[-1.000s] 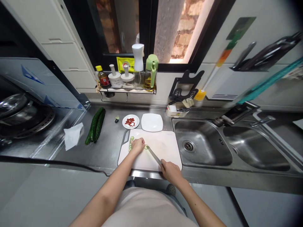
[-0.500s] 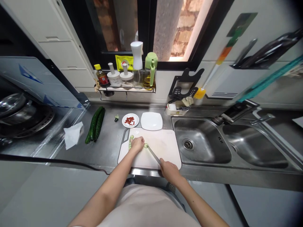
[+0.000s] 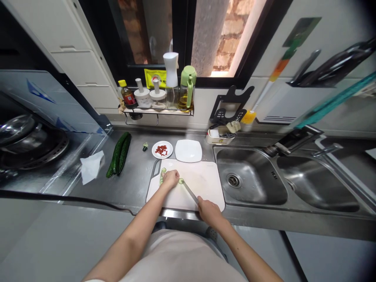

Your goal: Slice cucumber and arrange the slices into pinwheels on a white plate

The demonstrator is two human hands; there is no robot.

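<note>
My right hand (image 3: 210,211) is wrapped round the handle of a kitchen knife (image 3: 190,192), whose blade slants up and left over the white cutting board (image 3: 205,176). At the blade's tip lies a thin cucumber slice (image 3: 181,181). My left hand (image 3: 170,179) rests on the board just left of that slice, its fingers curled and pressed together; whatever they hold, if anything, is hidden. Several more cucumber slices (image 3: 163,170) sit beside it, near the board's handle. Behind the board stand a round plate of chopped red pieces (image 3: 161,150) and a white square plate (image 3: 188,150).
Whole cucumbers (image 3: 119,154) and a white paper towel (image 3: 91,167) lie to the left, with small cucumber ends (image 3: 145,147) nearby. A double sink (image 3: 249,176) borders the board on the right. Above hangs a rack (image 3: 160,111) of seasonings and bottles; a pot (image 3: 23,135) stands far left.
The view has shifted very slightly. Both hands, the knife and the cucumber slices keep practically the same places on the board.
</note>
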